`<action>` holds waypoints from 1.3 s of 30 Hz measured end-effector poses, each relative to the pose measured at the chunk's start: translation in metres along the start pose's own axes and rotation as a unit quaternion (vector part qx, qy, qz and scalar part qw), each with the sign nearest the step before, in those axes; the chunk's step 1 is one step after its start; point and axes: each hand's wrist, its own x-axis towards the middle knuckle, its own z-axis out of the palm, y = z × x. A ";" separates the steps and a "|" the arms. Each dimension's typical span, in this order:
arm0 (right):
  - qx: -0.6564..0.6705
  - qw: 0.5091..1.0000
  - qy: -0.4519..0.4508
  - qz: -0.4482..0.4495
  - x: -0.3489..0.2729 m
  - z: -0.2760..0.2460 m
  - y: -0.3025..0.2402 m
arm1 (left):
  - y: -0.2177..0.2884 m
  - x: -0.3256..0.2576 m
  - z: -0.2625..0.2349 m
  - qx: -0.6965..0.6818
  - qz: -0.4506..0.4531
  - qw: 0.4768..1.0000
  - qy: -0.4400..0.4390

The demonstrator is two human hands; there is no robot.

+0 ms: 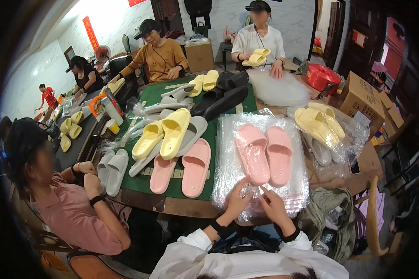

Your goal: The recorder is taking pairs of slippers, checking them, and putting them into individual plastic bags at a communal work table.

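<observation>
A pair of pink slippers lies side by side on a stack of clear plastic bags in front of me. Whether the slippers are inside the top bag or on it, I cannot tell. My left hand reaches to the near end of the left slipper, its index finger stretched out and thumb apart. Just right of it, my right hand rests over the near edge of the bags, with its fingers extended toward the same slipper end. Neither hand visibly grips a slipper.
Left of the stack lie loose pink slippers, yellow slippers, grey slippers and black slippers. Bagged yellow slippers sit at right, near a cardboard box. One co-worker sits close at left; others work across the table.
</observation>
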 end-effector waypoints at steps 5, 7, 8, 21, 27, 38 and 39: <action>-0.020 0.999 -0.026 0.006 0.002 0.002 0.003 | 0.001 -0.002 0.002 -0.020 -0.027 0.999 -0.009; -0.028 0.999 -0.031 0.004 0.003 0.003 0.006 | 0.002 -0.003 0.002 -0.057 -0.069 0.996 -0.020; -0.033 0.999 -0.027 -0.003 0.003 0.005 0.010 | 0.002 -0.003 0.002 -0.093 -0.112 0.989 -0.030; -0.062 0.998 -0.019 0.008 0.001 0.006 0.009 | -0.001 -0.003 0.004 -0.189 -0.125 0.973 -0.037; -0.064 0.998 -0.023 0.012 0.002 0.005 0.007 | -0.004 -0.003 0.002 -0.199 -0.138 0.969 -0.047; -0.073 0.997 -0.023 0.009 0.002 0.006 0.007 | 0.003 -0.005 0.003 -0.210 -0.148 0.965 -0.042; -0.073 0.997 -0.019 0.002 0.002 0.007 0.008 | 0.003 -0.005 0.004 -0.210 -0.149 0.965 -0.042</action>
